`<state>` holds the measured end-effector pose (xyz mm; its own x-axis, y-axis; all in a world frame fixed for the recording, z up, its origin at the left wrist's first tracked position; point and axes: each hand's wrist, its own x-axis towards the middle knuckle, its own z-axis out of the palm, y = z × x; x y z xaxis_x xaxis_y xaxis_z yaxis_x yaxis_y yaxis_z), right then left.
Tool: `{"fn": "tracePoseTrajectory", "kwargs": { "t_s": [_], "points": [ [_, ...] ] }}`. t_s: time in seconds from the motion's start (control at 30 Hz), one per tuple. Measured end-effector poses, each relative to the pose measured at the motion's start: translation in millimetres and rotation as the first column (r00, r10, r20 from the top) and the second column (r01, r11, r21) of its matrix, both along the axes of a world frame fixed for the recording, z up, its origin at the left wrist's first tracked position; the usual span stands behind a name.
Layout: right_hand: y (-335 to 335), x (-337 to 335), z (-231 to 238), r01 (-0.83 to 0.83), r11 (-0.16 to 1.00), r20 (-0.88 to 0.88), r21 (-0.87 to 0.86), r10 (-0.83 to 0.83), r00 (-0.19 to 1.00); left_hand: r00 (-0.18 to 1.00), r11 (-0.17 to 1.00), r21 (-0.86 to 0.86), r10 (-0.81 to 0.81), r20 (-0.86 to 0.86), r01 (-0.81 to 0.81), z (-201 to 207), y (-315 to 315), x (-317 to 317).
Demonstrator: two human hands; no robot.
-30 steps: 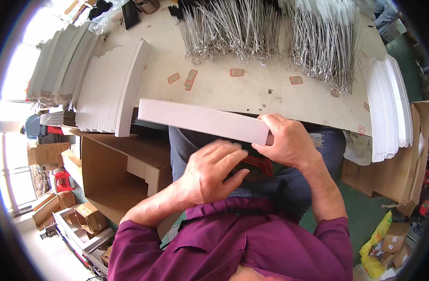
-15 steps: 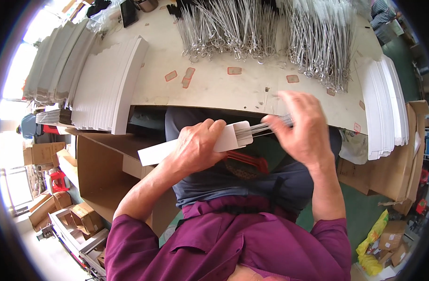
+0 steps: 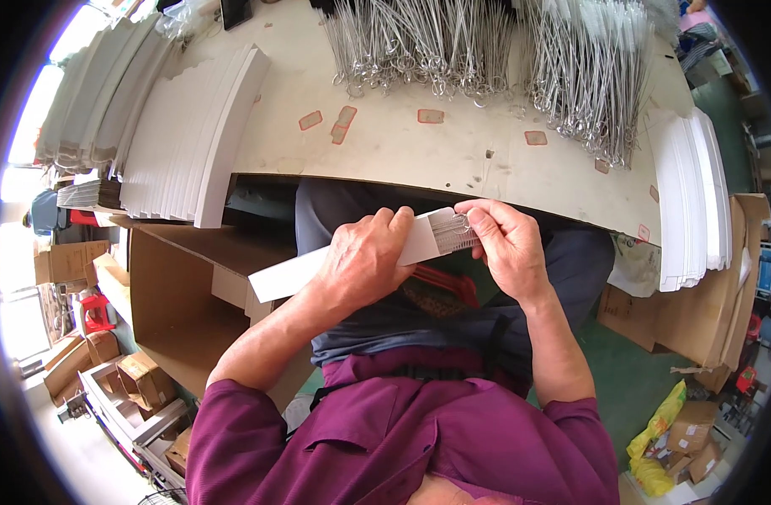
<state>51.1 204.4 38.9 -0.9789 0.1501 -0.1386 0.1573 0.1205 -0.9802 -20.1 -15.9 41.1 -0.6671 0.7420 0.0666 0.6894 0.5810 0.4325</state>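
Note:
A long, narrow white box (image 3: 294,273) lies slanted over my lap, its open end up and to the right. My left hand (image 3: 364,257) is wrapped round it near that end. Out of the mouth shows a bundle of thin wire brushes (image 3: 449,233) with looped metal ends; the rest is hidden inside the box. My right hand (image 3: 511,248) has its thumb and fingers closed on the looped ends. Piles of similar looped wire brushes (image 3: 436,59) lie at the table's far side, and another pile (image 3: 587,93) with pale tips lies right of them.
The table (image 3: 377,151) edge is just beyond my hands. White flat boxes (image 3: 183,139) stand in a row at left; more white boxes (image 3: 696,198) are stacked at right. A large open carton (image 3: 171,286) sits lower left. Cardboard (image 3: 688,311) leans at right.
My right hand has come down and left to the box mouth and closed on the looped ends. The bundle sticks out less than before. My left hand keeps its hold on the box.

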Motion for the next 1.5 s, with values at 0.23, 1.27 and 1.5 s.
{"fn": "tracePoseTrajectory", "kwargs": {
  "t_s": [0.23,1.27,1.5],
  "points": [
    [-4.3,0.4,-13.2,0.085,0.986,0.093,-0.147,-0.071,0.993,0.997,0.998,-0.058,0.037,0.061,-0.033,-0.1,-0.8,1.9],
    [-46.4,34.4,-52.8,0.209,0.945,0.013,-0.252,-0.213,0.977,0.927,0.987,0.145,0.010,0.374,-0.069,-16.2,6.6,12.4],
    [-43.1,31.2,-44.3,0.159,0.946,-0.333,0.284,-0.058,0.941,0.919,0.968,0.238,-0.015,0.394,-0.086,-22.6,5.3,13.9]
  ]
}}
